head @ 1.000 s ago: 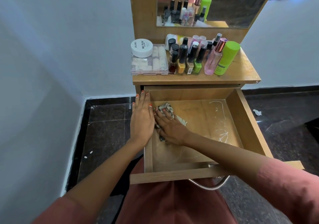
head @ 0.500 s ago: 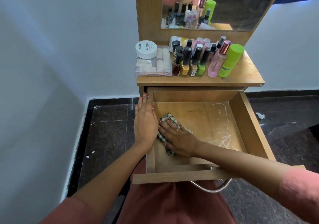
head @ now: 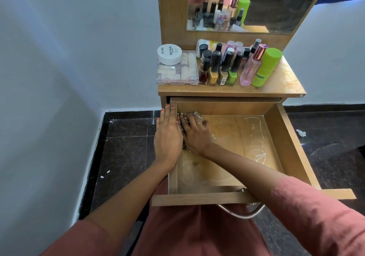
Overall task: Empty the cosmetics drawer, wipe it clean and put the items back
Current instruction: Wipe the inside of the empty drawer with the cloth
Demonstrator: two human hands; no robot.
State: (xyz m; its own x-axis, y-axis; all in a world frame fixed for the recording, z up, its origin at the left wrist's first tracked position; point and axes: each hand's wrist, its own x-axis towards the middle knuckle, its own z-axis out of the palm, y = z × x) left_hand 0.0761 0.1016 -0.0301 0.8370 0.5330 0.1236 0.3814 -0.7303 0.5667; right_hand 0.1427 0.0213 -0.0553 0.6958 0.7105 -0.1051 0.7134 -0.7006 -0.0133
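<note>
Dresser drawer [head: 292,147], patterned cloth [head: 197,114] inside

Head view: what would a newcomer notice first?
Two hands meet at the back left corner of the open drawer: the right hand presses a patterned cloth on its floor, the left hand rests flat on its left wall. Above, nail polish bottles and a bright green can crowd the tabletop.

Single head-worn wide-angle view, aimed forward and steeply down. Open drawer [head: 292,147] close, mid-frame, around fingers [head: 167,117]. Table [head: 284,80] beyond fingers, mirror [head: 276,9] farther beyond, cropped at top edge.
</note>
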